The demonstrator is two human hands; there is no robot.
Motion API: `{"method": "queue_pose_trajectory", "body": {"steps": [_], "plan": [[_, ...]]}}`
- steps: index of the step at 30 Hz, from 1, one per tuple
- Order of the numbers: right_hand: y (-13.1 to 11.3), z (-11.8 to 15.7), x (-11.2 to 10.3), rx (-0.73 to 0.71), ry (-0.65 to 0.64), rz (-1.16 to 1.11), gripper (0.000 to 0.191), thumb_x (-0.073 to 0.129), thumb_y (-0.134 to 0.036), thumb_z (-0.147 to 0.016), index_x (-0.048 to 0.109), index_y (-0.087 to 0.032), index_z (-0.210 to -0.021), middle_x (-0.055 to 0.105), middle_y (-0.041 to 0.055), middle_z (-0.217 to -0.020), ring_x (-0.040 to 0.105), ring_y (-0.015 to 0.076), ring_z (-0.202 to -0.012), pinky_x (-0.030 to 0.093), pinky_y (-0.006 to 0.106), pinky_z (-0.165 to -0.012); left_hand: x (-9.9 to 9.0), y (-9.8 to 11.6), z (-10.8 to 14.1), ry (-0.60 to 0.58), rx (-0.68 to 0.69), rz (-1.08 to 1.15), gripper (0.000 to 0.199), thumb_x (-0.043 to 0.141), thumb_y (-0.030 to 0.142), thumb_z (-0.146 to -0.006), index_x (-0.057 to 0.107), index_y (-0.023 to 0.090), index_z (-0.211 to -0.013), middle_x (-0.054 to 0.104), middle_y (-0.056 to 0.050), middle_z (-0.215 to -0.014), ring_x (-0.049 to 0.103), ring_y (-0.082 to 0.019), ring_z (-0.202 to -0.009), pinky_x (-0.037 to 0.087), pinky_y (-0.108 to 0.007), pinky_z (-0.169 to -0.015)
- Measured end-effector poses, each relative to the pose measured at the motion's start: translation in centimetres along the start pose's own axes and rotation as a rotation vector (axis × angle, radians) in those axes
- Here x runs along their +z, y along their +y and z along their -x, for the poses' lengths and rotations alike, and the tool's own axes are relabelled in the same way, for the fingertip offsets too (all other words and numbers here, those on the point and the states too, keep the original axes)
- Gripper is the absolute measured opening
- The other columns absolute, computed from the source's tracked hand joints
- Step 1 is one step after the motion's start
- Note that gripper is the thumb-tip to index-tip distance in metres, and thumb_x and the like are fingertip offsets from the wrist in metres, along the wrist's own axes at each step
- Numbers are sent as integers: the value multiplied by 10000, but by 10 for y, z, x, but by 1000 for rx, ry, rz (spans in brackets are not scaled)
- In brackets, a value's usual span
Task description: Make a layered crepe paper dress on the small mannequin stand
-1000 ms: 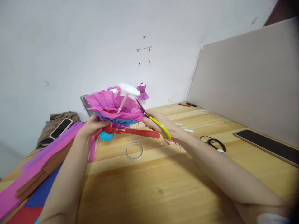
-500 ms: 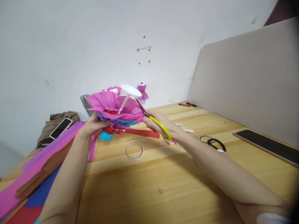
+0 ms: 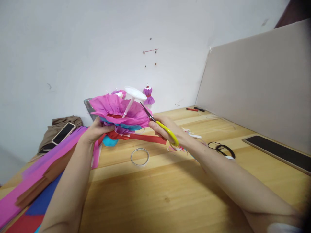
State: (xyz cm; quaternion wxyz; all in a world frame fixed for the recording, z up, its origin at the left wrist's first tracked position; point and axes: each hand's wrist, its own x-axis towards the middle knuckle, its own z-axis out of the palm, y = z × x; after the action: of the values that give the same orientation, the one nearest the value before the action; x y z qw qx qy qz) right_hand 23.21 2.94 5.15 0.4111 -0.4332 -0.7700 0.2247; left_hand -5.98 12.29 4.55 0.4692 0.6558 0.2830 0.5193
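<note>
My left hand [image 3: 100, 128] is closed on a crepe-paper doll dress [image 3: 111, 106], turned with its pink skirt upward. Blue, purple and red paper layers show below the pink one. A white stand [image 3: 135, 93] with a round base and thin stem sticks up out of the skirt. In my right hand [image 3: 162, 125] is a pair of scissors [image 3: 168, 132] with yellow handles. Their dark blades point up and left, beside the skirt's right edge and close to the white base. My right fingers also seem to touch that paper edge.
A tape roll [image 3: 140, 157] lies on the wooden table [image 3: 150, 200]. Coloured paper sheets [image 3: 36, 181] and a phone [image 3: 63, 133] on brown cloth are at left. A small purple dress form [image 3: 148, 94] stands by the wall. Right are paper scraps [image 3: 179, 148], a black cord [image 3: 224, 149] and a dark panel [image 3: 279, 153].
Almost nothing differs. The scissors and the paper dress have shifted only very slightly, and both hands keep their hold.
</note>
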Motion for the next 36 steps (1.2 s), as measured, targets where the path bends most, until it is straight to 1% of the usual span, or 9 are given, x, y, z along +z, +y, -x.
{"method": "queue_pose_trajectory", "body": {"steps": [4, 8, 12, 17, 22, 26, 31, 33, 36], "plan": [[1, -1, 1, 24, 15, 31, 533, 451, -744, -902, 485, -230, -766, 469, -1, -681, 459, 165, -663, 331, 304, -629, -2, -1, 0, -17, 4, -8, 411, 1000, 244, -533, 824, 193, -901, 826, -103, -938, 793, -301, -890, 649, -385, -870], [5, -4, 2, 44, 34, 47, 557, 458, -765, -887, 517, -224, -769, 483, 1, -680, 480, 164, -649, 336, 296, -615, -3, 0, 1, -11, 6, -10, 423, 996, 243, -542, 832, 194, -929, 829, -111, -960, 796, -314, -898, 654, -405, -887], [9, -6, 4, 57, 51, 79, 572, 444, -771, -884, 514, -220, -750, 483, 4, -672, 478, 160, -635, 335, 288, -605, -6, -1, 0, -8, 3, -15, 419, 992, 246, -551, 839, 189, -938, 832, -119, -974, 798, -324, -912, 651, -417, -909], [8, -7, 4, 83, 44, 89, 565, 465, -766, -869, 534, -214, -770, 488, 4, -667, 481, 161, -640, 328, 280, -601, -10, -1, -4, -45, -20, -41, 429, 1008, 278, -507, 841, 180, -889, 832, -117, -931, 795, -324, -874, 651, -412, -884], [3, -4, 0, 90, 45, 92, 547, 495, -756, -855, 523, -216, -766, 446, -6, -666, 459, 157, -644, 306, 284, -610, -5, 7, 4, 16, -2, -50, 423, 997, 300, -540, 835, 185, -913, 831, -91, -925, 785, -291, -868, 637, -379, -871], [-2, 0, -4, 55, -8, 54, 506, 513, -714, -876, 517, -217, -782, 429, -15, -692, 432, 148, -652, 296, 290, -620, -9, 5, 3, 6, -21, -61, 439, 998, 308, -545, 830, 187, -932, 828, -89, -929, 779, -292, -871, 631, -393, -881], [-8, 4, -7, 48, -44, 57, 489, 485, -690, -922, 432, -234, -751, 420, -19, -681, 389, 143, -637, 279, 301, -594, -19, -5, -6, -17, -18, -75, 499, 1015, 326, -480, 819, 189, -917, 817, -90, -889, 776, -314, -871, 638, -403, -844], [-8, 5, -8, 26, -67, 39, 489, 474, -684, -935, 412, -238, -745, 429, -19, -678, 386, 142, -634, 284, 299, -586, -20, -5, -5, -17, -24, -87, 514, 1015, 324, -475, 817, 186, -929, 817, -99, -911, 775, -334, -918, 637, -416, -864], [-6, 5, -10, 9, -109, -9, 479, 493, -670, -941, 434, -234, -751, 455, -16, -683, 409, 144, -643, 307, 296, -587, -16, -1, 2, 4, -48, -109, 505, 1002, 308, -511, 810, 179, -960, 816, -106, -954, 770, -340, -959, 629, -434, -908]]}}
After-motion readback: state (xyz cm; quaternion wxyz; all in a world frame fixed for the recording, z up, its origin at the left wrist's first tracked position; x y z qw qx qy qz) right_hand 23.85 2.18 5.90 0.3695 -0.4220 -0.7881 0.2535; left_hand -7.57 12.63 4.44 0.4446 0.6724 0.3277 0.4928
